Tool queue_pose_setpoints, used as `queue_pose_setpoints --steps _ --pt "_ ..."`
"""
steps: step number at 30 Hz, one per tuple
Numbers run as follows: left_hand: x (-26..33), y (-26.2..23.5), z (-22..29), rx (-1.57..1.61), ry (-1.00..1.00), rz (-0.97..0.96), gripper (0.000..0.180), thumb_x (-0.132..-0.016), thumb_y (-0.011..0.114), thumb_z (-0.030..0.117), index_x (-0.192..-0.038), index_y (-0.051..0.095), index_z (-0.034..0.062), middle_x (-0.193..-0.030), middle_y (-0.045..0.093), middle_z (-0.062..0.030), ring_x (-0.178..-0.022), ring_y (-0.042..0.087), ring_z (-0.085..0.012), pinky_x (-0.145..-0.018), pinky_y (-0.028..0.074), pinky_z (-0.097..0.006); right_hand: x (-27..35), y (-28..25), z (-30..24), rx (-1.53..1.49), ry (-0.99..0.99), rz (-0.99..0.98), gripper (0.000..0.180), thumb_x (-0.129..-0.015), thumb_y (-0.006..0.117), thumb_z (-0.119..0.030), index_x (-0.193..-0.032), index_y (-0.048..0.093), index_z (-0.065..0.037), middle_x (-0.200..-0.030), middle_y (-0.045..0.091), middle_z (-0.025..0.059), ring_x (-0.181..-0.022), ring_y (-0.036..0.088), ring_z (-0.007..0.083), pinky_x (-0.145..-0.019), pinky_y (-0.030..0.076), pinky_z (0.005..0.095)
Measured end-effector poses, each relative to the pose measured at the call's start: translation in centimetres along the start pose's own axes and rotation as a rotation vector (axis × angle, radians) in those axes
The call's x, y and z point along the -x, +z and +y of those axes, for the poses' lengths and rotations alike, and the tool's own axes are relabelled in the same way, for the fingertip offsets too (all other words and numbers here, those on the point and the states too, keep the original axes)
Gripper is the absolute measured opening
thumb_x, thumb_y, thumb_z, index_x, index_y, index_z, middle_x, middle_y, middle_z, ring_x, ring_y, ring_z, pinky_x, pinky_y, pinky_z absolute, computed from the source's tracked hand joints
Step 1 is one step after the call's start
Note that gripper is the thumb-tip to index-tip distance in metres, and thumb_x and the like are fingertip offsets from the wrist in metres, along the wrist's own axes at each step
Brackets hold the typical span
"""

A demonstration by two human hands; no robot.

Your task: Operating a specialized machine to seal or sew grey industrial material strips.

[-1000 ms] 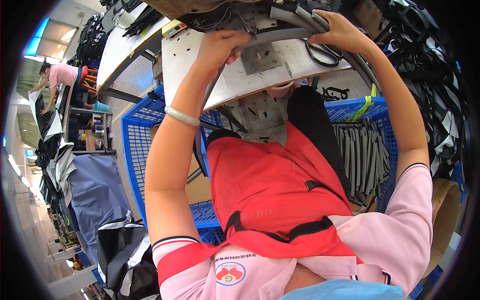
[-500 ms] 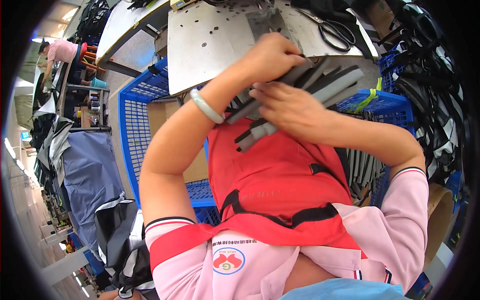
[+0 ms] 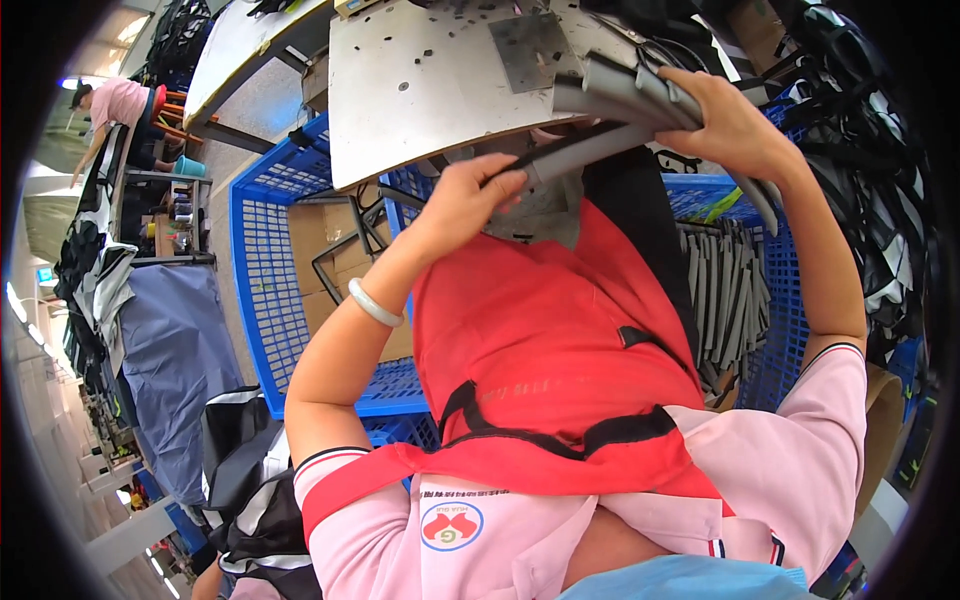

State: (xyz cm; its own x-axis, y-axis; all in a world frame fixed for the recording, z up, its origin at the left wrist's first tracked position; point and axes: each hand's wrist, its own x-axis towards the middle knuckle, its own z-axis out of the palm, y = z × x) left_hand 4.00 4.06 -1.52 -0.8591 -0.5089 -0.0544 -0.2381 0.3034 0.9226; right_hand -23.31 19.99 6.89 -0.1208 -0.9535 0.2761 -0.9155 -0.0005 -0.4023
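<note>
My right hand [image 3: 735,125] is wrapped round a bundle of flat grey strips [image 3: 610,92], which fan out over the table's near edge. Some of their ends hang down below that hand. One grey strip with a black edge [image 3: 580,152] stretches left from the bundle. Its far end is pinched in my left hand [image 3: 470,200], which has a pale bangle on the wrist. Both hands are above my red apron [image 3: 550,330], between me and the white table [image 3: 420,110].
A blue basket [image 3: 255,290] with cardboard and black strips stands at left. At right, another blue basket [image 3: 790,290] holds many grey strips [image 3: 725,300]. A dark plate [image 3: 530,52] and small black scraps lie on the table. A person in pink [image 3: 120,103] works far left.
My hands have moved apart: the right went up and right with the bundle, the left down and left. One strip is now drawn out between them.
</note>
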Motion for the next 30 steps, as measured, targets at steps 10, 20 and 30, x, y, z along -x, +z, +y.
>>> queue_pose_setpoints --steps 10,20,30 --pt "-6.2 -3.6 8.9 -0.007 0.087 0.136 0.030 -0.085 0.068 0.021 -0.096 0.069 -0.0069 -0.067 0.060 -0.0029 -0.057 0.052 -0.0073 -0.053 0.042 -0.023 -3.7 -3.5 5.8 -0.179 0.101 -0.058 0.049 -0.073 0.072 -0.030 -0.108 0.059 0.001 -0.088 0.063 0.0085 -0.078 0.056 0.0153 -0.074 0.046 0.0291" --pt "-10.5 -4.5 7.7 0.040 -0.005 0.133 0.029 -0.084 0.070 0.021 -0.099 0.070 -0.0036 -0.064 0.059 -0.0026 -0.052 0.049 -0.0059 -0.046 0.035 -0.021 -6.0 -4.0 7.0 -0.250 0.205 -0.125 0.054 -0.072 0.071 -0.032 -0.111 0.058 0.002 -0.093 0.059 0.0050 -0.086 0.053 0.0133 -0.080 0.043 0.0267" --pt "-11.6 -4.6 7.6 0.091 0.015 0.141 0.027 -0.088 0.067 0.022 -0.101 0.070 -0.0017 -0.061 0.057 -0.0028 -0.048 0.042 -0.0046 -0.046 0.030 -0.019 -6.9 -3.8 8.8 -0.288 0.220 -0.125 0.051 -0.074 0.072 -0.034 -0.110 0.059 0.000 -0.089 0.058 0.0023 -0.082 0.052 0.0115 -0.079 0.042 0.0257"
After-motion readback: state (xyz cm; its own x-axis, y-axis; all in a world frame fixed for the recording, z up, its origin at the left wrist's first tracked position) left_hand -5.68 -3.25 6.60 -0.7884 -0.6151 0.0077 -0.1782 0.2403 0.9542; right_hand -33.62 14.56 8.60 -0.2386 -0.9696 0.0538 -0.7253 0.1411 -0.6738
